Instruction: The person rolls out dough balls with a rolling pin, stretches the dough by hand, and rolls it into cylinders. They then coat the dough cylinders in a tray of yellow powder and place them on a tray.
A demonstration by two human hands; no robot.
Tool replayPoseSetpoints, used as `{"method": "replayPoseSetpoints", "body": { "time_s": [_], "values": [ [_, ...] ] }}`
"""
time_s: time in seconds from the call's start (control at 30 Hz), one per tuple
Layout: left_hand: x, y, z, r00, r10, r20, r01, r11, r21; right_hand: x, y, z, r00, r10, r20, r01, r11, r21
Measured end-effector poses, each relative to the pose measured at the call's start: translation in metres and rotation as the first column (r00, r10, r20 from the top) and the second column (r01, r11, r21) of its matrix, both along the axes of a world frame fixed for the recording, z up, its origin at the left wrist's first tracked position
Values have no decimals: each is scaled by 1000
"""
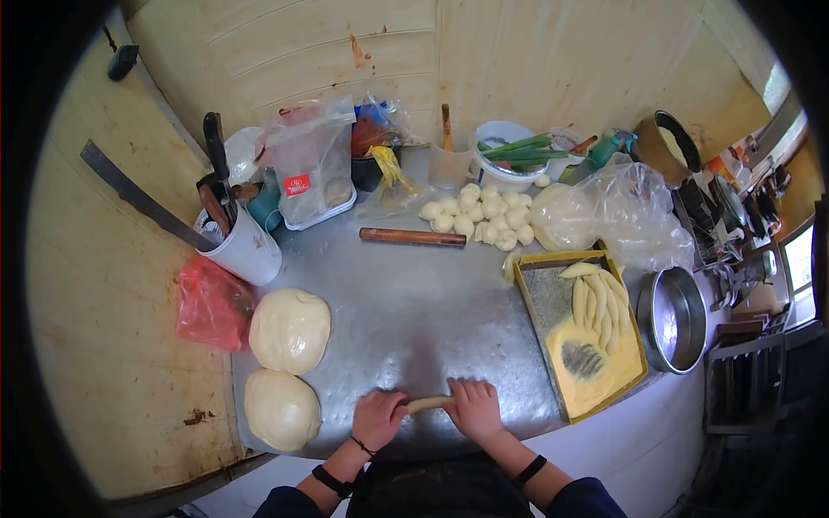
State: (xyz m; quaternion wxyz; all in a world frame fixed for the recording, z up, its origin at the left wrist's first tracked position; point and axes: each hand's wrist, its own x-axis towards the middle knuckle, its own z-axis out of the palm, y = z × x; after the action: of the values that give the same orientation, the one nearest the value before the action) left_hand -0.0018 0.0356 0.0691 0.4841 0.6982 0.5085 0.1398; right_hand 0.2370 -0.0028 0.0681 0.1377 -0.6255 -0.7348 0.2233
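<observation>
Two bare hands are at work at the lower centre of the frame, with one dough strip (pixel 429 403) between them. The strip's long axis runs crosswise, hand to hand, its right end very slightly higher in the frame. It lies to the right of the left hand (pixel 380 419) and to the left of the right hand (pixel 477 410). Each hand touches its own end, so neither is nearer.

The left hand grasps its end, fingers curled inward. The right hand covers the other end — whether its fingers close underneath cannot be told. Nor is it clear whether the strip's middle rests on the metal table (pixel 380 315).

Two large dough masses (pixel 290 331) are noted at the left edge of the table, one above the other in the frame. Right of centre, a shallow tray (pixel 540 345) holds several long dough pieces (pixel 604 302) in its upper part, with yellow powder (pixel 609 384) below. A wooden rod (pixel 413 237) lies crosswise at upper centre — just left of a cluster of dough balls (pixel 490 207).
</observation>
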Motion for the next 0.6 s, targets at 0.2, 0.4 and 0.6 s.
{"method": "replayPoseSetpoints", "body": {
  "time_s": [0.2, 0.4, 0.6],
  "values": [
    [22, -12, -10, 973, -210, -100, 233, 885, 404, -18, -19, -2, 969, 99, -228, -73, 990, 117],
    [67, 72, -54, 908, -196, -370, 364, 808, 464, -31, 85, -54, 998, -46, -37, 50, 991, 123],
    [68, 64, -61, 924, -128, -360, 291, 846, 446, -24, 74, -61, 995, 16, -101, 4, 979, 202]
  ]
}}
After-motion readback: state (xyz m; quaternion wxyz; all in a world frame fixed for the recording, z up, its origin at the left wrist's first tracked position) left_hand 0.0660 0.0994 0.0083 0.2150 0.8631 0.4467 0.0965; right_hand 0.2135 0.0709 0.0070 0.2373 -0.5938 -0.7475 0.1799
